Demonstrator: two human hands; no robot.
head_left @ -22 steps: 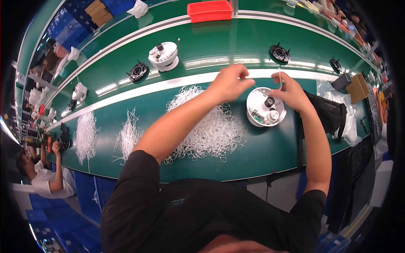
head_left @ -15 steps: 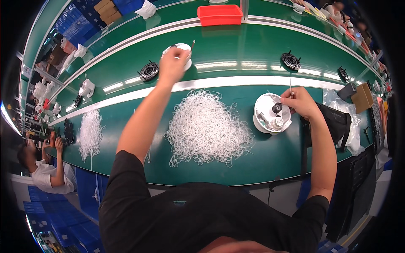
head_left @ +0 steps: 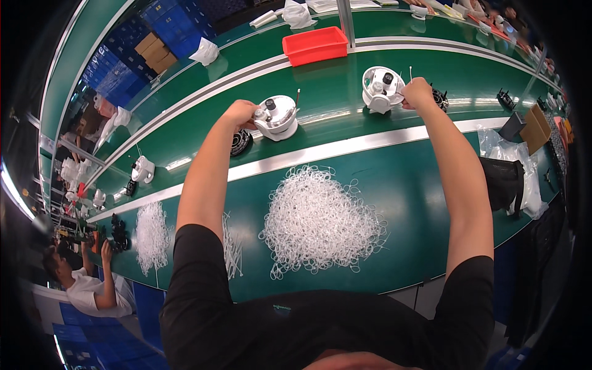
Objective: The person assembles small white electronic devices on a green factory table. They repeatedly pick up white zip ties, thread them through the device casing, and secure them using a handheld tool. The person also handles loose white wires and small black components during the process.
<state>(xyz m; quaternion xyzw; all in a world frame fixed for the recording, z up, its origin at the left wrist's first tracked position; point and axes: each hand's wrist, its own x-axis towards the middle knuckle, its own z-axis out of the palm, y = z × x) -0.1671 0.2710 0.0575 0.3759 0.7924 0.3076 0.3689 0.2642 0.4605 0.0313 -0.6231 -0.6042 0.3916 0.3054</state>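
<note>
On the green far strip, my left hand (head_left: 240, 115) is closed on the left edge of a white round plastic housing (head_left: 285, 121). A black knob-like part and a white bracket show in that housing, and a thin wire stands up at its right side. Farther right, my right hand (head_left: 419, 95) pinches the right edge of a second white round housing (head_left: 374, 86), also with a black round part inside. Its fingertips are partly hidden. Black ring-shaped bases sit close by: one (head_left: 241, 143) below my left hand, another (head_left: 439, 97) partly behind my right hand.
A big heap of white loop ties (head_left: 324, 228) lies on the near bench, with a smaller heap (head_left: 152, 237) to the left. A red bin (head_left: 315, 46) stands at the back. A black bag (head_left: 501, 184) and clear plastic lie right. A co-worker (head_left: 92, 287) sits at left.
My right hand has carried its white housing from the near bench up to the far strip. My left hand has shifted from above its housing to that housing's left edge. The view has turned.
</note>
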